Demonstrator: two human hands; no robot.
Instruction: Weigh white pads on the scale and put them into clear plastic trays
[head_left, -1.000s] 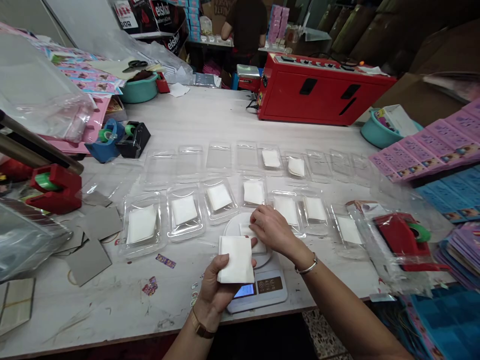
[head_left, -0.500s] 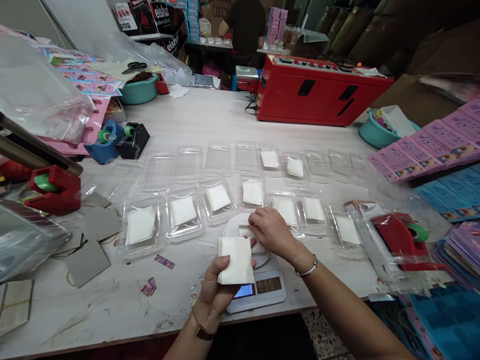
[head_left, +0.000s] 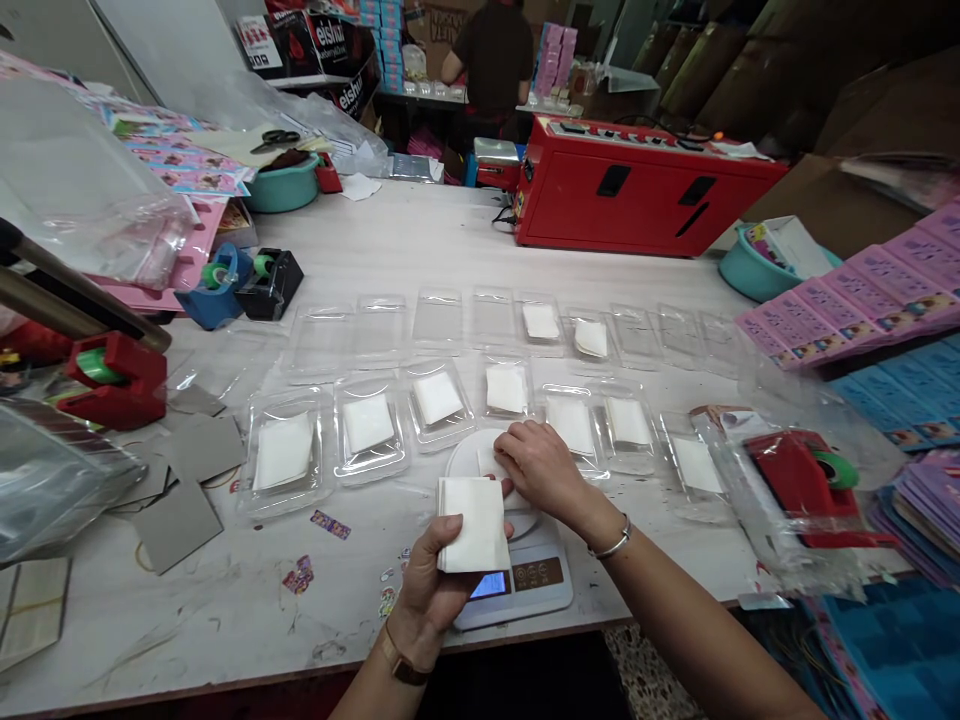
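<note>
- While your left hand (head_left: 433, 580) is gripping a white stack (head_left: 471, 525) of thin square pieces, its fingers are clamping that stack, with the thumb (head_left: 448, 530) pressing on the top face and fingertips showing at the far edge.
- You are holding the stack above the near part of a white scale (head_left: 544, 590), just beside its lit display (head_left: 489, 584).
- Your right hand (head_left: 544, 470) is reaching over the round plate (head_left: 459, 455) of the scale, its fingers bunching at some white pieces (head_left: 489, 460) lying there; you are covering the contact, so I cannot tell whether they are pinching anything.
- Beyond your hands, a near row of clear trays (head_left: 373, 464) is holding white squares (head_left: 367, 420), one lot per tray.
- Behind that, a back row of clear trays (head_left: 381, 318) is spreading across the desk (head_left: 390, 240), two of them carrying white squares near the middle.
- To your left, grey cards (head_left: 201, 447) are lying near a red tape dispenser (head_left: 112, 380).
- At the far side of the desk, a red machine (head_left: 645, 190) is standing.
</note>
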